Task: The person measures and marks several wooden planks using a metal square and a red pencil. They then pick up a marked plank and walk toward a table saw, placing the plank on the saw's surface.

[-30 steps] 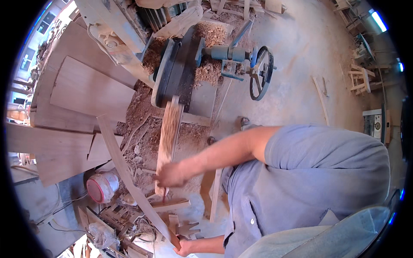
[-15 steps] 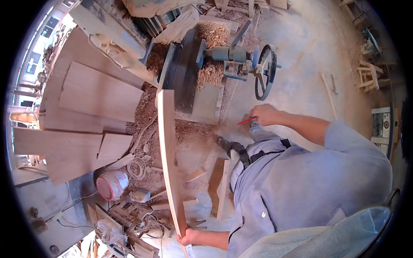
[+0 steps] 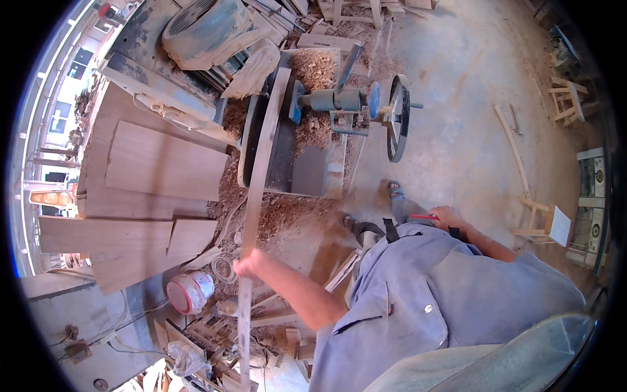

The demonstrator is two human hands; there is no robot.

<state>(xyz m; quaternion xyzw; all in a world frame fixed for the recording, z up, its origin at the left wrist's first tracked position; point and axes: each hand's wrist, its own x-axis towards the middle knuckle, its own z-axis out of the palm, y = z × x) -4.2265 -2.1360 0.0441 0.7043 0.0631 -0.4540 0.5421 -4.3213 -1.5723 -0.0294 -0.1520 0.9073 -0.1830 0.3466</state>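
Observation:
My left hand [image 3: 250, 264] is closed around a long narrow wooden board [image 3: 260, 179], gripping it part way along its length. The board's far end lies over the dark bed [image 3: 258, 147] of a sawdust-covered woodworking machine, beside its blue-grey clamp-like arm [image 3: 333, 100]. The near end runs down toward the lower edge, past scrap wood. By my right thigh, my right hand [image 3: 446, 217] is closed on a slim red stick [image 3: 423, 217], possibly a pencil; its exact kind is too small to tell.
A black handwheel [image 3: 397, 117] sticks out at the machine's right. Large thin wooden sheets [image 3: 166, 160] lie on the left. Nearer stand a red-and-white bucket [image 3: 189, 292] and a coil of hose [image 3: 224, 269]. A small wooden stool [image 3: 545, 222] stands at the right. Wood shavings [image 3: 277, 212] cover the floor.
The board has moved forward over the machine bed. My left hand has gone from low by its near end to farther up and forward. My right hand has drawn back from near the handwheel to my thigh.

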